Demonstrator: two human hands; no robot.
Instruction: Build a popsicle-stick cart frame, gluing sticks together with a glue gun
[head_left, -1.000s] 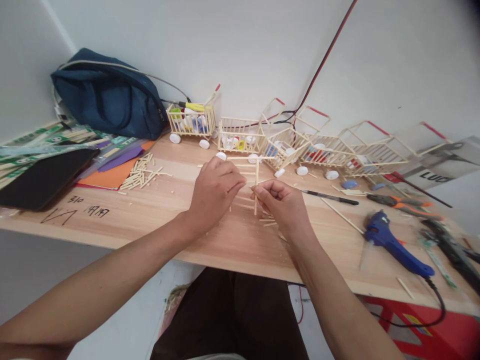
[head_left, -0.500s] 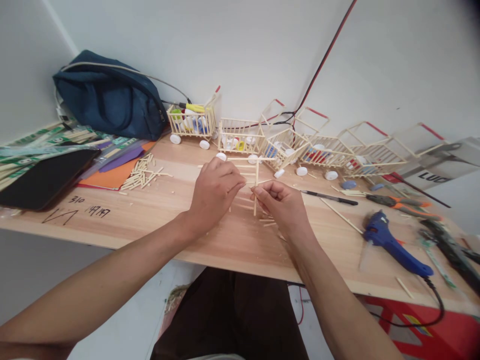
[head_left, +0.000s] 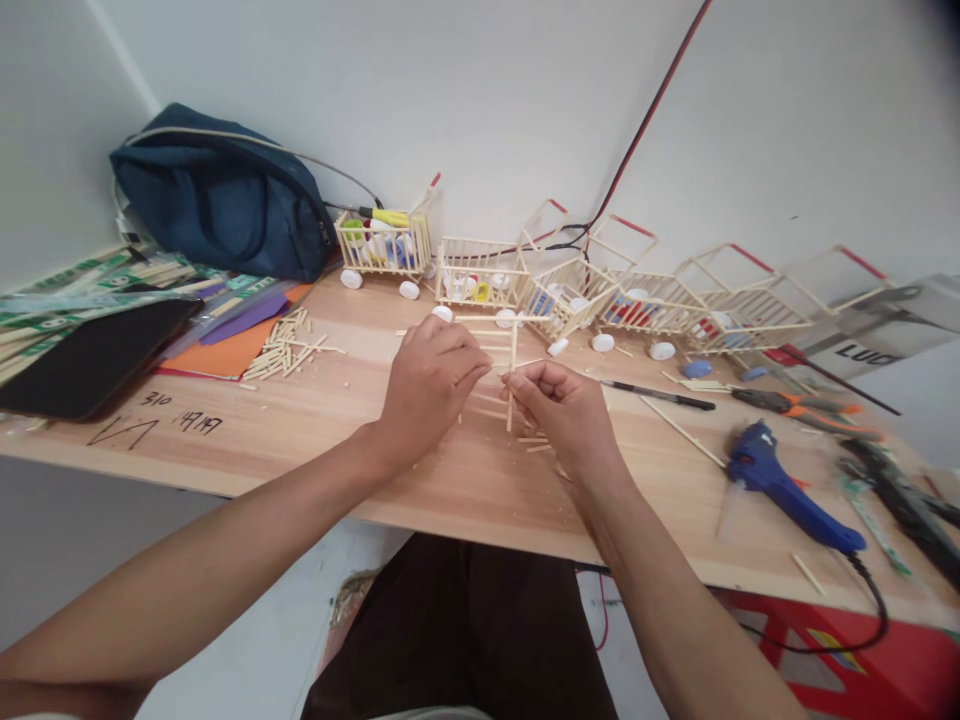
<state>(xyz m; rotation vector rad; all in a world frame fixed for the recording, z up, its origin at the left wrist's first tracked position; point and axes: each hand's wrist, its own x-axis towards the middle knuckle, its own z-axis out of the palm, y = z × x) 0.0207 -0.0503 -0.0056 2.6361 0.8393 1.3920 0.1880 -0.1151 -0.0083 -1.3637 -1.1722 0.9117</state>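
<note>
A small frame of thin wooden sticks (head_left: 513,345) is held between my hands above the middle of the table. My left hand (head_left: 435,385) covers its left part, with thumb and fingers pinched on the crosswise sticks. With thumb and forefinger, my right hand (head_left: 559,405) pinches the long upright stick at the frame's right end. Just below the frame, several short stick pieces (head_left: 536,445) lie on the wood. Behind my hands stands a row of small stick-built carts, among them a cart (head_left: 480,275) with white wheels. My palm hides much of the frame's left side.
A blue glue gun (head_left: 787,490), orange-handled pliers (head_left: 802,408) and a black pen (head_left: 660,395) lie to the right. Left are a pile of cut sticks (head_left: 281,350), a black tablet-like slab (head_left: 97,360), coloured paper (head_left: 214,350) and a blue bag (head_left: 225,195). The wooden table's (head_left: 300,460) front edge is near my lap.
</note>
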